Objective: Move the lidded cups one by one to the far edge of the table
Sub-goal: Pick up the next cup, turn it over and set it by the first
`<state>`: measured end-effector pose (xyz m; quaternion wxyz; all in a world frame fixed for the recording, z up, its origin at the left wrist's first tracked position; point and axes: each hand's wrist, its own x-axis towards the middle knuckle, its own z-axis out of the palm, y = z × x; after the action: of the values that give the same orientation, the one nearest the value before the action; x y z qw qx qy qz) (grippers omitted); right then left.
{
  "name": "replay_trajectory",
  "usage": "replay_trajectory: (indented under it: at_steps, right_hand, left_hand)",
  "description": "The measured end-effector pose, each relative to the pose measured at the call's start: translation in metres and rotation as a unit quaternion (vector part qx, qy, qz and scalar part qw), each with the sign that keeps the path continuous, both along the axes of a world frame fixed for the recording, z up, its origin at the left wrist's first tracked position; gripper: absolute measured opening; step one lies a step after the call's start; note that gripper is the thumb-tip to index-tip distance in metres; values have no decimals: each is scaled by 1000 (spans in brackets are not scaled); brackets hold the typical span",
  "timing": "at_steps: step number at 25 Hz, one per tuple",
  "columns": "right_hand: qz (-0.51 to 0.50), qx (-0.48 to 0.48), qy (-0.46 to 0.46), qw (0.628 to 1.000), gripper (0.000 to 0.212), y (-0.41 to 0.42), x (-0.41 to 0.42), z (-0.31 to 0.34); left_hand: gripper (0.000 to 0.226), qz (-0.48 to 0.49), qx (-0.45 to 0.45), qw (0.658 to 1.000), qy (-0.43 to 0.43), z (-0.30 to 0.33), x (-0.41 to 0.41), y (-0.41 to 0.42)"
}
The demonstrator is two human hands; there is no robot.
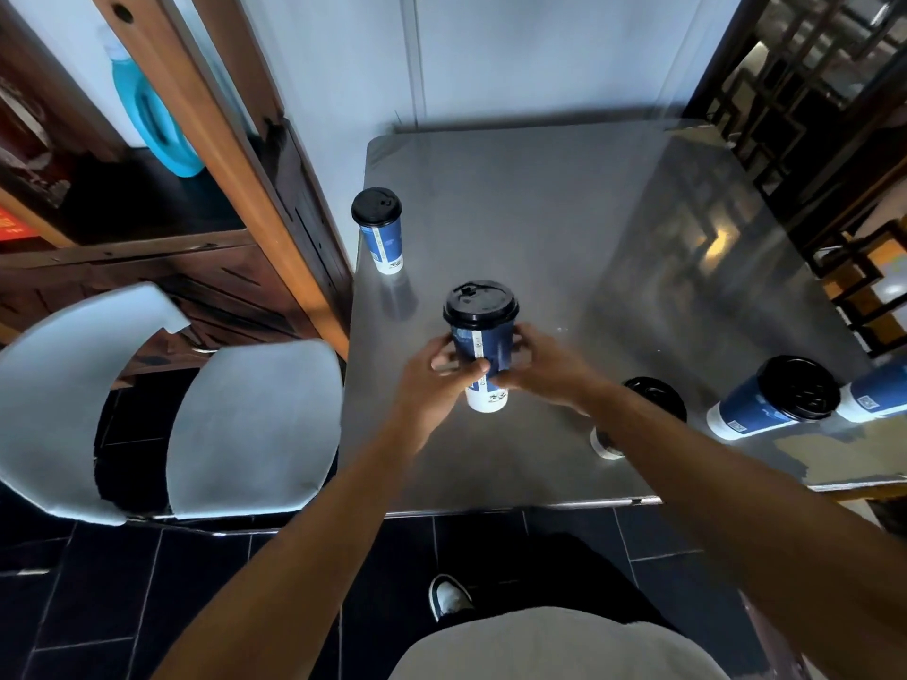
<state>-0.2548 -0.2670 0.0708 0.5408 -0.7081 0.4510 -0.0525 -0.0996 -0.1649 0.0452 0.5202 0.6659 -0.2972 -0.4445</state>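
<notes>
Both left hand [434, 373] and right hand [535, 365] wrap the held cup [482, 346], steadying its carry past the placed cup [379, 233] toward the table [540, 188] far edge.

A lidded cup [653, 400] near the tabletop's [515, 198] front edge sits mostly hidden behind the right forearm [687, 449]. Another cup [876, 392] is cut off by the right edge; print on every cup is too small to read
</notes>
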Motion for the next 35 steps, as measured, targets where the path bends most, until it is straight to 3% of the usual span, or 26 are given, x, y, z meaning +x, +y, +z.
replay_trajectory:
  at_steps: [5, 11, 19, 31, 33, 35]
  right_hand:
    - [11, -59, 52, 997, 72, -65, 24, -6]
    - [6, -44, 36, 998, 82, -163, 61, -28]
    - [-11, -64, 37, 997, 69, -268, 119, -82]
    - [-44, -26, 11, 999, 62, -286, 136, -121]
    - [-34, -25, 30, 999, 59, -286, 137, -121]
    - [-25, -13, 45, 999, 71, -285, 135, -120]
  left_hand:
    - [70, -40, 12, 996, -79, -11, 24, -64]
    - [62, -48, 33, 990, -130, -31, 57, -161]
    - [60, -35, 44, 983, -172, -76, 110, -272]
    - [54, -25, 56, 985, -164, -111, 122, -296]
    - [59, -32, 76, 986, -146, -111, 123, -297]
    - [79, -50, 127, 981, -141, -107, 125, -296]
